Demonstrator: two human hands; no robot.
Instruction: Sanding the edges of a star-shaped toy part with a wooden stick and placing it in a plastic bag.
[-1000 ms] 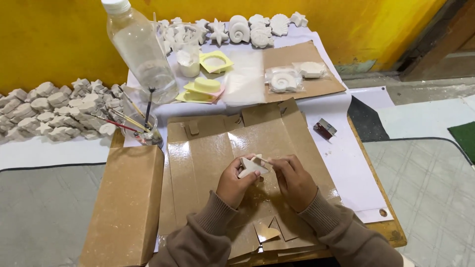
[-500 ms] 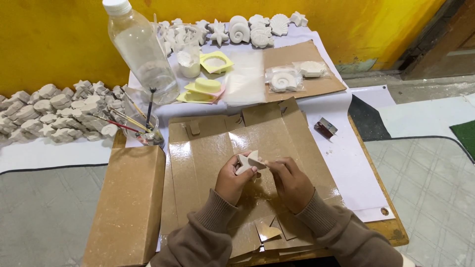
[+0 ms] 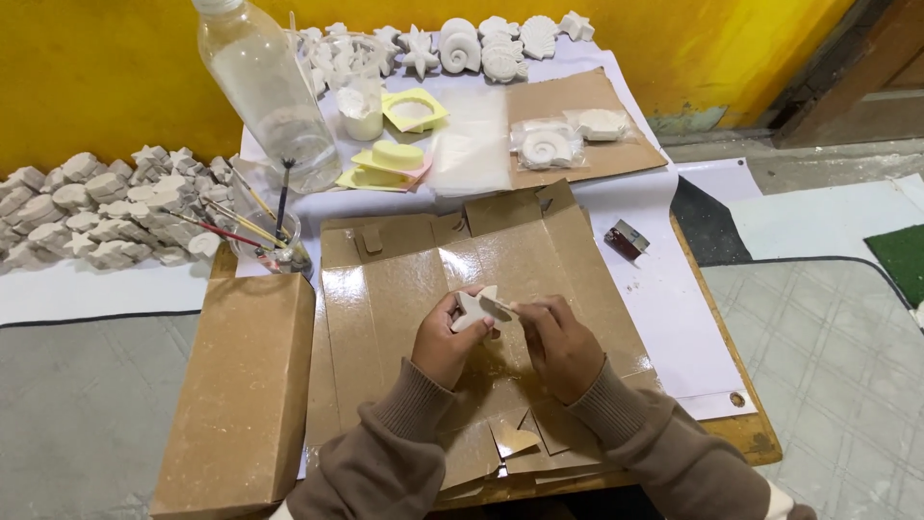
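A small white plaster star-shaped cast (image 3: 478, 306) is held above the middle of a flattened brown cardboard sheet with a glossy surface (image 3: 385, 289), which is spread over the wooden table (image 3: 756, 445). The left hand (image 3: 445, 342) is closed on the cast from below and from the left, fingers wrapped round its lower points. The right hand (image 3: 558, 342) is pinched together at the cast's right point; a thin pale edge is seen between its fingertips, and whether a tool is gripped there cannot be told. Both wrists are covered by brown knitted sleeves.

Left of the hands, a closed brown cardboard box (image 3: 241, 385) is laid along the table edge. Behind it, a clear glass jar with paintbrushes (image 3: 274, 236) is stood just beside a tall clear plastic bottle (image 3: 265, 87). Beyond the sheet, yellow mould pieces (image 3: 390, 159), a small white cup (image 3: 364, 120) and a clear plastic film (image 3: 472, 140) are set on white paper. A second brown card (image 3: 577, 101) bears two white shell casts wrapped in clear film. A row of white shell and star casts (image 3: 481, 43) is lined against the yellow wall. A heap of more white casts (image 3: 96, 202) is piled far left, well apart from the hands. A small dark red block (image 3: 627, 239) is laid on the white paper to the right of the sheet.
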